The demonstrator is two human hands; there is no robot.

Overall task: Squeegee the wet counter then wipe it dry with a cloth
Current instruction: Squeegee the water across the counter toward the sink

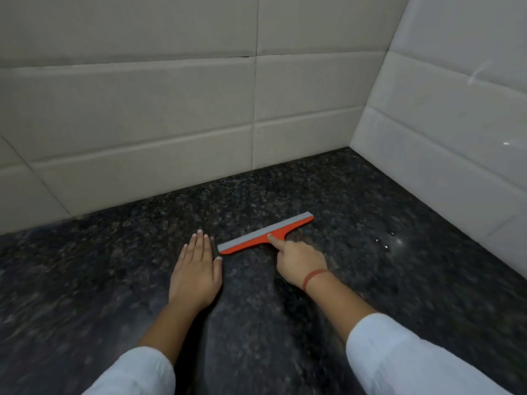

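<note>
So the person's right hand [299, 262] is wrapped around the handle of an orange plastic squeegee with a grey rubber blade [265, 233], index finger stretched out along the top, pressing it down onto the dark speckled granite counter [399, 280]. The squeegee sits near the back of the counter, not far from the pale tiled wall [171, 109], angled so its right end points toward the corner. The left hand [196, 269] is just lying flat and open on the stone, fingers together, right beside the blade's left tip, holding nothing.

What could go wrong, judging from this: a few water beads [385, 243] sit off to the right, outside the blade's reach, so a straight pull would probably miss them and leave streaks. That flat left hand is also parked in the wet zone, so it could smear water back or get bumped by the blade end. A one-finger press might also load the blade unevenly.

No cloth is visible anywhere in view, so the drying step hasn't started. No brand, label or writing can be made out on anything.
</note>
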